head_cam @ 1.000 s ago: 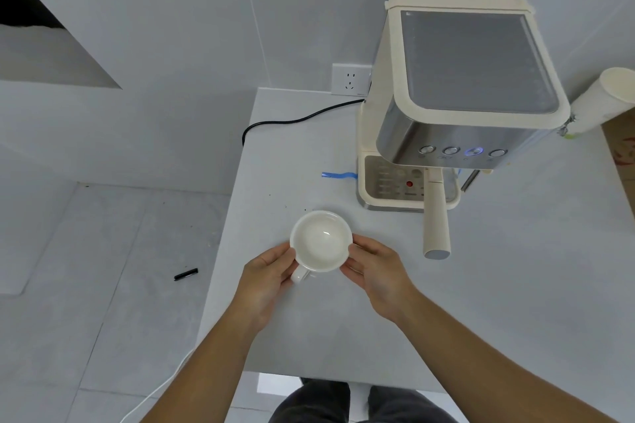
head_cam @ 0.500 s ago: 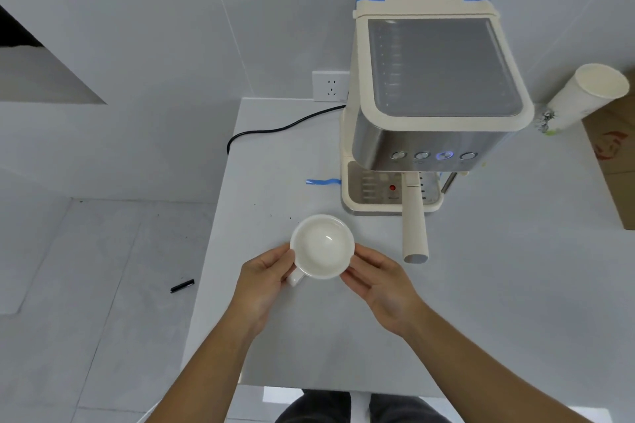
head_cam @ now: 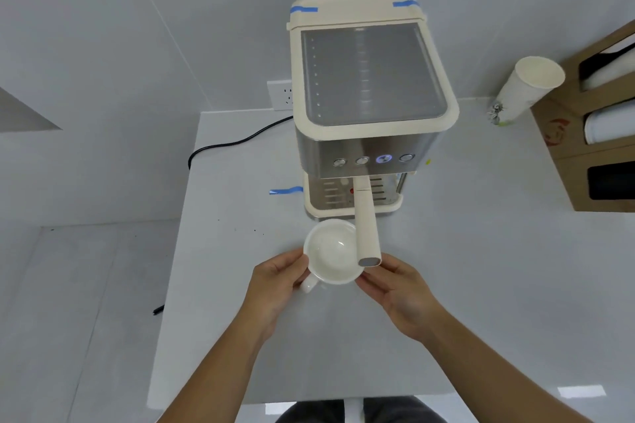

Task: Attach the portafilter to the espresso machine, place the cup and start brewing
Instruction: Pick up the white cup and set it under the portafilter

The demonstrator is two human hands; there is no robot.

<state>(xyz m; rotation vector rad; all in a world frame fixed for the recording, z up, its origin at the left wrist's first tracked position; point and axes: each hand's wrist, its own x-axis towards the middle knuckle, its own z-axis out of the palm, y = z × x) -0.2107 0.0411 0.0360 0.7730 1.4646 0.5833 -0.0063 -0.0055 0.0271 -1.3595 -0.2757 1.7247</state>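
A cream and steel espresso machine (head_cam: 371, 86) stands at the back of the white table (head_cam: 481, 268). Its portafilter is attached, and the cream portafilter handle (head_cam: 367, 227) sticks out toward me. A white ceramic cup (head_cam: 331, 252), empty, sits just in front of the machine's drip tray (head_cam: 388, 204), partly under the handle's tip. My left hand (head_cam: 275, 282) grips the cup's left side by its small handle. My right hand (head_cam: 398, 288) holds the cup's right side. One of the front buttons (head_cam: 383, 158) glows blue.
A tall paper cup (head_cam: 525, 86) stands at the back right beside a cardboard dispenser (head_cam: 598, 134). A black power cord (head_cam: 237, 142) runs to a wall socket (head_cam: 280, 95). Blue tape (head_cam: 285, 191) marks the table left of the machine.
Both hands have carried the cup forward and right toward the machine, so it now sits under the portafilter handle's tip. The camera view has shifted right.
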